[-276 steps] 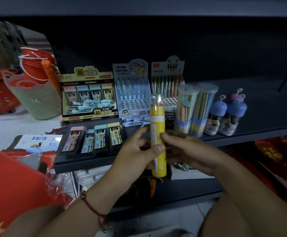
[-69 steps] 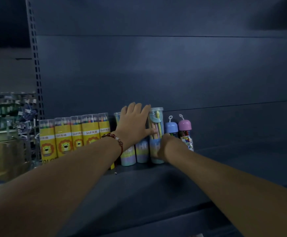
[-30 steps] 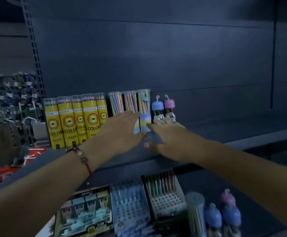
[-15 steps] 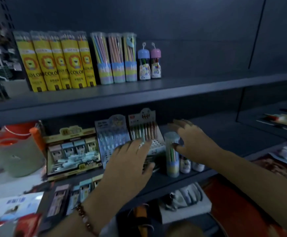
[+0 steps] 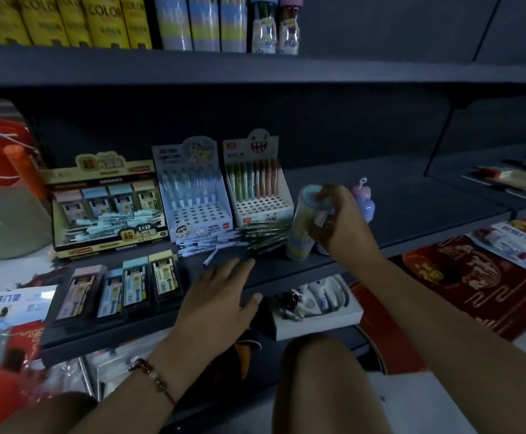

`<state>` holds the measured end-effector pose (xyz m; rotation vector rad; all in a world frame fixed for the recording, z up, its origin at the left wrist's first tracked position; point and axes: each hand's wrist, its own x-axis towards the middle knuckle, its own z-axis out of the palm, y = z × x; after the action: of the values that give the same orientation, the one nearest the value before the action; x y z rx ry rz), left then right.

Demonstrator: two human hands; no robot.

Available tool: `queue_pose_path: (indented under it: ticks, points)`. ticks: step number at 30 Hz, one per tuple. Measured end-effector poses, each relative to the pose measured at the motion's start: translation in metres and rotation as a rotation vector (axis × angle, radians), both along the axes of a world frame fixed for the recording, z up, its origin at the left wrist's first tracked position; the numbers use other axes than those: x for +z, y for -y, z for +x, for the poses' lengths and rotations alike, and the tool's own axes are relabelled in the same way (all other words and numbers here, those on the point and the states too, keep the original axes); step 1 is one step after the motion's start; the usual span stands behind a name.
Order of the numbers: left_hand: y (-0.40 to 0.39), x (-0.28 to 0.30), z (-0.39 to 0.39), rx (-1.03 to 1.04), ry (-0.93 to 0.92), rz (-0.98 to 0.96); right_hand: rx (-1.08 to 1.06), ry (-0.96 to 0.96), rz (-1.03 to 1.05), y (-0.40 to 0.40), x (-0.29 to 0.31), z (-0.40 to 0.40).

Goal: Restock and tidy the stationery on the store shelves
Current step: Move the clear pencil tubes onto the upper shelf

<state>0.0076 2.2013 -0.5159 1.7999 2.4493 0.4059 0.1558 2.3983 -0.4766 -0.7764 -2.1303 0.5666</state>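
A clear pastel pencil tube (image 5: 300, 228) stands on the lower dark shelf (image 5: 396, 214), right of the pen displays. My right hand (image 5: 338, 220) curls round its upper part and lid. Behind that hand a small pink and blue capped bottle (image 5: 363, 200) shows, mostly hidden. My left hand (image 5: 221, 296) hovers flat with straight fingers over the shelf's front edge, holding nothing. On the upper shelf (image 5: 349, 70) stand yellow colour-pencil tubes (image 5: 67, 20), pastel tubes (image 5: 199, 23) and two small capped bottles (image 5: 275, 26).
Two pen display boxes (image 5: 255, 183) and a lead-refill display (image 5: 105, 205) stand mid-shelf, with loose pens (image 5: 239, 242) and refill cases (image 5: 123, 286) in front. A green basket (image 5: 4, 220) sits left. Red packets (image 5: 468, 277) lie right. A white box (image 5: 314, 308) sits below.
My view dropped from the upper shelf to the lower one. My right hand reached the pastel tube and now grips it. My left hand came down over the shelf's front edge.
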Motion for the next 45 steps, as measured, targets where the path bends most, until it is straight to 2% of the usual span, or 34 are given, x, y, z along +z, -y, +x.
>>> queue_pose_path:
  ticks: [4, 8, 13, 19, 24, 27, 30, 33, 37, 41, 45]
  points:
    - [0.003, -0.007, -0.004, -0.004, 0.11, 0.092, -0.014, -0.128, -0.059, 0.028, 0.0, 0.003]
    - [0.013, -0.002, 0.009, -0.018, 0.392, 0.215, 0.031, -0.256, -0.161, 0.064, 0.007, 0.003]
    - [0.022, 0.007, 0.031, -0.093, 0.654, 0.34, 0.128, -0.363, -0.254, 0.105, 0.018, -0.001]
    - [0.029, 0.01, 0.034, -0.084, 0.825, 0.427, 0.167, -0.344, -0.323, 0.133, 0.014, -0.006]
    - [0.034, 0.008, 0.024, -0.062, 1.058, 0.424, 0.284, -0.473, -0.572, 0.138, 0.007, 0.006]
    - [0.038, 0.011, 0.019, -0.063, 1.167, 0.435, 0.287, -0.336, -0.731, 0.141, -0.016, 0.019]
    - [0.042, 0.014, 0.017, -0.07, 1.263, 0.463, 0.389, -0.145, -0.859, 0.156, -0.037, 0.029]
    - [0.044, 0.017, 0.016, -0.074, 1.27, 0.509, 0.326, -0.096, -0.765, 0.169, -0.047, 0.032]
    - [0.048, 0.029, 0.015, -0.144, 1.124, 0.513, 0.235, -0.102, -0.688, 0.178, -0.047, 0.035]
    - [0.052, 0.056, 0.013, -0.116, 1.073, 0.633, 0.267, -0.205, -0.627, 0.183, -0.028, 0.04]
    - [0.057, 0.095, 0.012, -0.146, 1.024, 0.725, 0.284, -0.191, -0.522, 0.181, 0.003, 0.041]
